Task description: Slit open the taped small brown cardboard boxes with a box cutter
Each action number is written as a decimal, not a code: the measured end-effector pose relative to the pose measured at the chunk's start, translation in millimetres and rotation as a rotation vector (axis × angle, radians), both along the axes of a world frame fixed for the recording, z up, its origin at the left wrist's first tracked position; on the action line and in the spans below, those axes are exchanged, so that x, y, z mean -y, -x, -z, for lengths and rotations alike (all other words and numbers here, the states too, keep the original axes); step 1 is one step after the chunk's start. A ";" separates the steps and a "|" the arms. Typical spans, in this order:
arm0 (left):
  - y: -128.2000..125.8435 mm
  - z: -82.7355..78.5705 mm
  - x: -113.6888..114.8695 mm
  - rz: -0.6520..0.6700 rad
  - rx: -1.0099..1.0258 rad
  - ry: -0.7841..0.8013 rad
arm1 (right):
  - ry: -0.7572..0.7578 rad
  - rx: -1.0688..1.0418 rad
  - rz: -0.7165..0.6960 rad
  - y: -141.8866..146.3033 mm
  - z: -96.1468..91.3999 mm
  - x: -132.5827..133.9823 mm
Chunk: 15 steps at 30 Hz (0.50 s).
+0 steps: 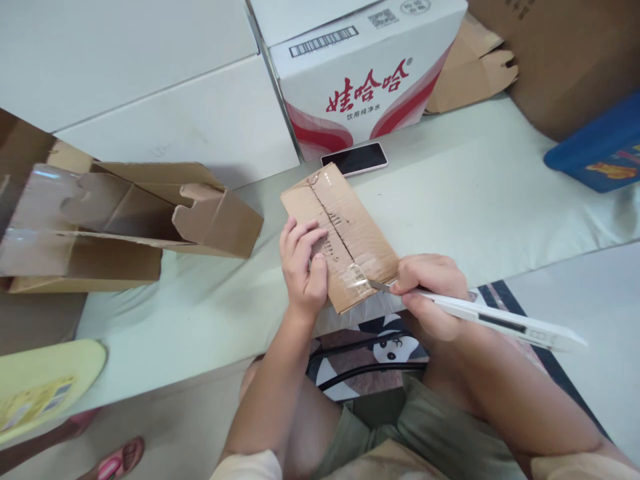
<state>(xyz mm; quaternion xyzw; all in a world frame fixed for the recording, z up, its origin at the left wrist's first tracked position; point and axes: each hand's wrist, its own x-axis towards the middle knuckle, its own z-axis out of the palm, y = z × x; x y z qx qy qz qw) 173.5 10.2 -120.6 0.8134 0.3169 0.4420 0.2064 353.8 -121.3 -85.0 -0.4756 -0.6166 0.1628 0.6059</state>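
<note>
A small taped cardboard box (357,217) lies at a slant near the front edge of the bench, its top seam partly split. My left hand (304,263) holds the box by its left side, with the fingers bent over its top. In my right hand (431,290) is a white utility knife (500,320), gripped near its front end. The blade tip points left and meets the clear tape (358,279) at the near end of the seam. Whether the blade has gone through the tape there, I cannot tell. The underside of the box is hidden.
Behind the box lie a phone (355,159) and a white-and-red carton (370,87). Open cardboard boxes (220,220) stand at left, beyond a yellow-green object (55,373). A blue container (600,147) is at right. A person's foot in a pink sandal (117,460) shows lower left.
</note>
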 end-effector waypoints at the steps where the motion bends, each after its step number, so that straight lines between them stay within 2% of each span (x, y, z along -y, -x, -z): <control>1: 0.2 -0.3 0.0 -0.002 -0.005 0.000 | 0.003 0.011 -0.007 -0.2 -0.1 0.1; 7: 0.1 -0.2 0.0 -0.006 -0.008 0.008 | 0.033 0.005 0.045 0.1 -0.3 1.8; 15: -1.2 0.0 0.8 -0.009 0.021 -0.002 | 0.026 0.035 0.017 -1.0 -2.0 1.5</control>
